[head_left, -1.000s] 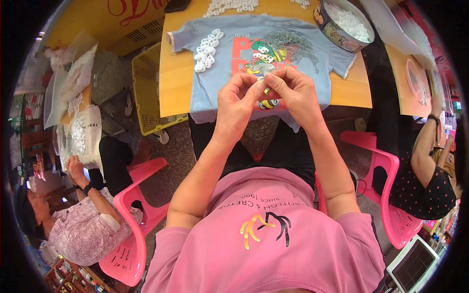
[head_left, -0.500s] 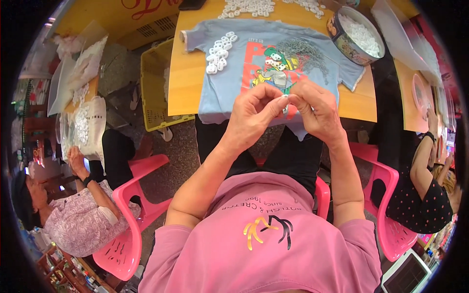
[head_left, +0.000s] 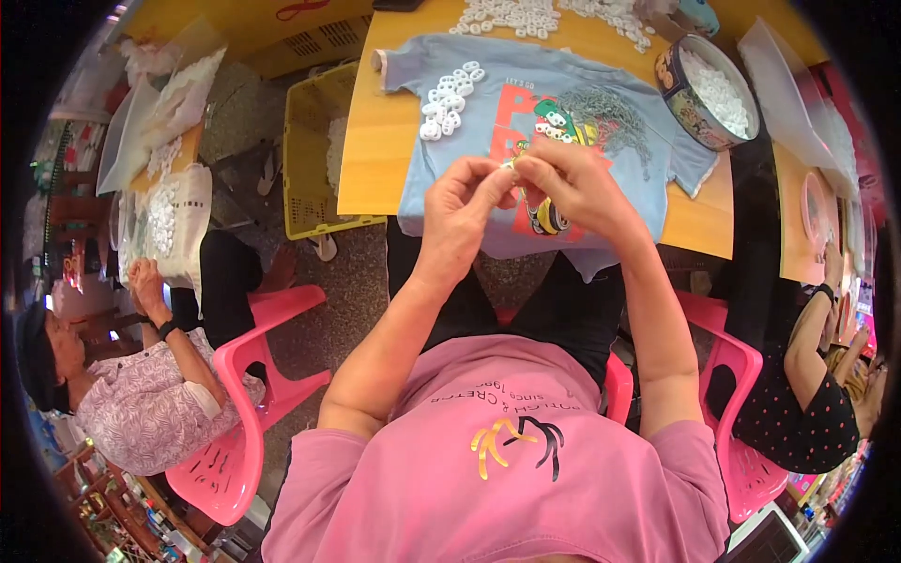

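My left hand (head_left: 455, 211) and my right hand (head_left: 584, 192) meet above a light blue T-shirt (head_left: 436, 174) spread over the table's near edge. Thumbs and forefingers of both pinch a tiny whitish piece (head_left: 510, 163), mostly covered by the fingertips. To the left on the shirt lies a cluster of white oval pieces with holes (head_left: 450, 98). Beyond my right hand are a few green and white pieces (head_left: 554, 120), lying over the shirt's red print. A heap of small dark grey parts (head_left: 610, 122) sits to their right.
A round patterned tin (head_left: 693, 120) full of white pieces stands at the table's (head_left: 368, 164) far right. More white pieces (head_left: 511, 16) lie along the back. A yellow crate (head_left: 298, 202) is left of the table. Seated people (head_left: 155, 399) in pink chairs (head_left: 239, 375) flank me.
Both hands have shifted left and slightly away from me over the shirt, still pinched together. My right hand now tilts further leftward. The whole view has shifted a little.
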{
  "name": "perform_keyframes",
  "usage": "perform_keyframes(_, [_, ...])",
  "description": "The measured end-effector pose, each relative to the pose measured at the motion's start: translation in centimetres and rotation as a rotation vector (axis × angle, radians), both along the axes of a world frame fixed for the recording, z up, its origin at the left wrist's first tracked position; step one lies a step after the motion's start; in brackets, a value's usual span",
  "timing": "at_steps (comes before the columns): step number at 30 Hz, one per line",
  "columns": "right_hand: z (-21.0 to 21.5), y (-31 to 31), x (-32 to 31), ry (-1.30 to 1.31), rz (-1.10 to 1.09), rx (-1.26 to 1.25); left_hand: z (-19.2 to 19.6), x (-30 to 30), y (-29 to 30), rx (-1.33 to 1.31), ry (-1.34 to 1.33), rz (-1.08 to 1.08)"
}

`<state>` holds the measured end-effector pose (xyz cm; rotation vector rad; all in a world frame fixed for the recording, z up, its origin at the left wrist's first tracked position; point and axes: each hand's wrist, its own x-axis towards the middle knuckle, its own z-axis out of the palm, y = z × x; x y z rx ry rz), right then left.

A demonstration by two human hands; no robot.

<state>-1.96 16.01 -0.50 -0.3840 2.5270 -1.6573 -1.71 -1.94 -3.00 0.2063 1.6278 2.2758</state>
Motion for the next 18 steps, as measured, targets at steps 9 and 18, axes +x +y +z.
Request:
perform_keyframes(9, [-3.5, -5.5, -7.3, 0.396, -0.216, 0.331, -1.2, -0.2, -2.6, 0.104, -0.050, 0.266])
perform_keyframes(18, [-3.8, -6.4, -5.9, 0.501, -0.208, 0.542, -1.4, -0.2, -3.8, 0.121, -0.051, 0.285])
